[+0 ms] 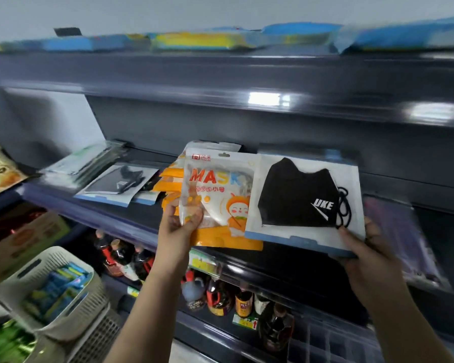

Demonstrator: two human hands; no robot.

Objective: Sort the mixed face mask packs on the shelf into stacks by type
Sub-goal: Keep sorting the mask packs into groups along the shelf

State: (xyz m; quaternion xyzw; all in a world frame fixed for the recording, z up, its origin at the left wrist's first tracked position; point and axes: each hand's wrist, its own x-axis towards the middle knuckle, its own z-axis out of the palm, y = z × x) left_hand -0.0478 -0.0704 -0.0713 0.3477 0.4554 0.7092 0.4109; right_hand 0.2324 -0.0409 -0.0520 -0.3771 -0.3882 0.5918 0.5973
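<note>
Head view: left hand (180,218) raised at the middle shelf, thumb pinching the lower left corner of a white-and-orange plastic children's mask pack (215,195) printed "MASK" with a cartoon figure. Held fanned with more orange-edged packs (168,184) behind it, just to the left. Right hand (364,247) gripping the near right corner of a clear-fronted white pack with a blue strip, holding a black cloth mask marked "UKE" (302,197) — thumb on top, fingers underneath. Both packs side by side, edges overlapping, lifted above the dark grey metal shelf (95,208). Farther left on that shelf: another black-mask pack in a blue-edged sleeve (118,183) lying flat, and beyond it a blurred pile of clear packs (87,161). At far right, a purplish pack (393,226) — too blurred to read. Upper shelf lined with blue and yellow packets (202,40). Below, dark sauce bottles (218,297) in a row; at near left, a beige slotted plastic basket (32,273) with blue-green packets inside.
</note>
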